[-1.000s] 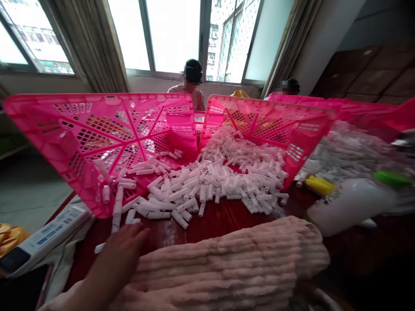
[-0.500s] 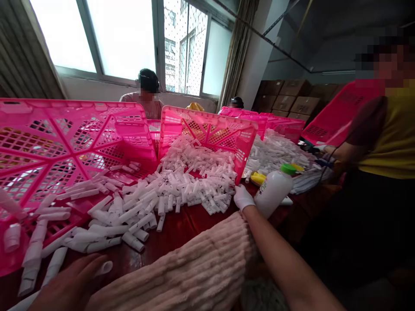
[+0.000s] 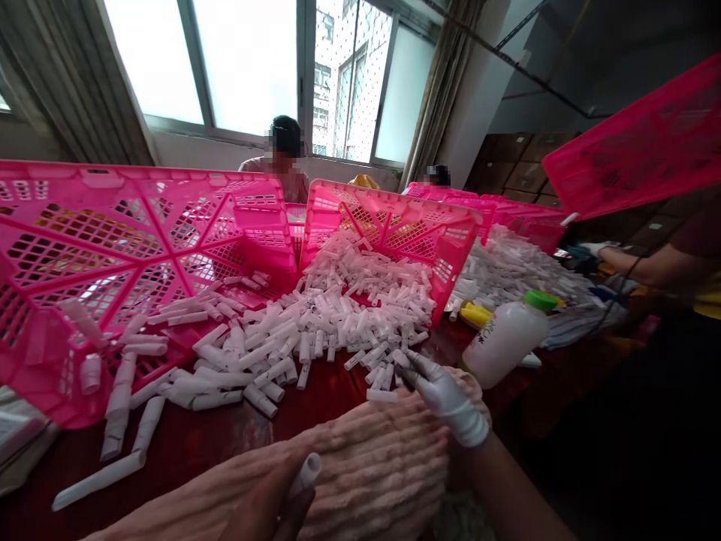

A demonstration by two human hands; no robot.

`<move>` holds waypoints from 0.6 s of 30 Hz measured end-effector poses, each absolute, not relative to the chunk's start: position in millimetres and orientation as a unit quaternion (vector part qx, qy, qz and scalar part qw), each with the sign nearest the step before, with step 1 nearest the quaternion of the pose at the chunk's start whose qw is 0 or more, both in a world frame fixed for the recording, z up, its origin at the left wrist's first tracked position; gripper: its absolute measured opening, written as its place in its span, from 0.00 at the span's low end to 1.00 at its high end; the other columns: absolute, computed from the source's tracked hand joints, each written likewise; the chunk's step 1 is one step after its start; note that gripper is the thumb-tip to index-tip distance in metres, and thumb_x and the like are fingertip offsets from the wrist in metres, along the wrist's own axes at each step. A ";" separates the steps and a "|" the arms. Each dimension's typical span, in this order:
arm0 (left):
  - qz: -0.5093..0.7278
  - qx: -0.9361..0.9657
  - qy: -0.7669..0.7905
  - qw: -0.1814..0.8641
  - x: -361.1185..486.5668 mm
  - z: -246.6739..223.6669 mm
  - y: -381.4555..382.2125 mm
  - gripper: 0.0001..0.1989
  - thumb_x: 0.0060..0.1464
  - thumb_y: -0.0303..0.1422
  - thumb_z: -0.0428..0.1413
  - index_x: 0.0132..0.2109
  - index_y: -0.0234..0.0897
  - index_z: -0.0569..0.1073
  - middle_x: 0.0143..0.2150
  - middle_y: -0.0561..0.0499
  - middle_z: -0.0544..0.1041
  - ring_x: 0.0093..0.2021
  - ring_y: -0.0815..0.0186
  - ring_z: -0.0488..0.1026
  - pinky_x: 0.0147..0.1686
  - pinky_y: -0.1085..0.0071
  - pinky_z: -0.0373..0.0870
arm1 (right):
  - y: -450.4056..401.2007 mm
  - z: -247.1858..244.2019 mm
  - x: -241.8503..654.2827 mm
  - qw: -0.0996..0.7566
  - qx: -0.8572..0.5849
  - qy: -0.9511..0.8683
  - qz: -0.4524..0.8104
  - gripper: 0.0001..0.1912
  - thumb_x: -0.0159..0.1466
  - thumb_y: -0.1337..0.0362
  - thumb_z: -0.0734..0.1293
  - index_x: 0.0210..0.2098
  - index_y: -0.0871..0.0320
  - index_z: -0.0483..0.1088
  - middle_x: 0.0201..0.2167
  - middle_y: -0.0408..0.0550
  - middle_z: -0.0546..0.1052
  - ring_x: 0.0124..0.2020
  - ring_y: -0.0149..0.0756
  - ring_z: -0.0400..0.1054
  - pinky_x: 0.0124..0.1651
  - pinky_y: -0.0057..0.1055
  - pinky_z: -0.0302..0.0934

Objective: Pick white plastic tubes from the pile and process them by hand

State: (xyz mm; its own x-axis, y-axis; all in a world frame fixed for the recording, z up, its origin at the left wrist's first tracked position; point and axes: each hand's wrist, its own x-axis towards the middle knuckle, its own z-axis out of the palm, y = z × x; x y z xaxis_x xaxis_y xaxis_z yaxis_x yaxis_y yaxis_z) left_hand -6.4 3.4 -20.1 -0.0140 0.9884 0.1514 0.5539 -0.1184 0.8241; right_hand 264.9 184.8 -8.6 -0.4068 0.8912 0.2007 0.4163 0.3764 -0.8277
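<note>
My left hand point(image 3: 276, 500), bare and low in the head view, is closed around a white tube point(image 3: 307, 475) whose open end points up. My right hand point(image 3: 447, 394) wears a white glove with darkened fingertips. Its fingers are stretched apart and touch a few loose white tubes point(image 3: 383, 378) at the near edge of a large heap of white tubes point(image 3: 338, 315). The heap spills from a tipped pink basket point(image 3: 462, 244). Beneath both hands lies a ribbed pink cloth point(image 3: 360, 458).
Another pink basket point(image 3: 152, 259) stands tilted at the left. A white bottle with green cap point(image 3: 507, 342) leans near a yellow item point(image 3: 476, 313). At the right, a co-worker's gloved hand point(image 3: 600, 249) is near a raised pink basket point(image 3: 642, 143). Another person point(image 3: 285, 161) sits opposite.
My left hand has moved right with its tube, over the cloth. My right hand has come back from the basket's corner, and several tubes lie nearer. The co-worker's basket is higher.
</note>
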 end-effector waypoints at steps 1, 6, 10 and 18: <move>0.389 0.632 0.599 0.301 -1.6 -15.9 2.6 0.18 0.56 0.42 0.53 0.52 0.45 0.75 0.49 0.51 0.80 0.48 0.59 0.77 0.48 0.72 0.73 | 169.9 -6.1 257.1 0.344 -0.388 -0.754 0.405 0.40 0.70 0.35 0.55 0.59 0.66 0.62 0.38 0.52 0.69 0.37 0.41 0.66 0.41 0.32 0.67; 0.400 0.599 0.575 0.388 15.4 -3.8 -2.0 0.20 0.57 0.45 0.51 0.52 0.44 0.74 0.46 0.48 0.81 0.44 0.58 0.77 0.46 0.71 0.72 | 113.3 3.5 211.4 0.434 -0.146 -0.583 0.672 0.23 0.75 0.53 0.65 0.61 0.57 0.56 0.22 0.40 0.63 0.20 0.29 0.56 0.25 0.19 0.53; 0.388 0.581 0.559 0.446 20.8 -9.8 -7.1 0.22 0.58 0.47 0.49 0.54 0.43 0.73 0.45 0.47 0.80 0.45 0.58 0.76 0.48 0.70 0.70 | 90.6 2.7 167.8 0.501 -0.123 -0.500 0.695 0.15 0.74 0.57 0.69 0.50 0.57 0.61 0.21 0.39 0.63 0.20 0.28 0.55 0.24 0.16 0.52; 0.511 0.336 0.478 0.630 32.0 -25.0 -11.3 0.29 0.53 0.53 0.54 0.55 0.39 0.71 0.27 0.51 0.75 0.25 0.67 0.71 0.26 0.74 0.69 | 48.8 -19.8 133.1 0.522 -0.103 -0.482 0.696 0.15 0.74 0.50 0.69 0.43 0.56 0.72 0.42 0.48 0.68 0.45 0.37 0.63 0.53 0.26 0.60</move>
State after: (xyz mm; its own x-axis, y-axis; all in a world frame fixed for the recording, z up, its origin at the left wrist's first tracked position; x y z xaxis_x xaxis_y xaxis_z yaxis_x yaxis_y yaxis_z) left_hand 32.0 -11.3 -25.0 0.0204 0.9654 -0.2599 -0.3229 0.2524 0.9122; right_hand 133.1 48.8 -19.8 -0.4342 0.8255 0.3605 -0.6277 0.0097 -0.7784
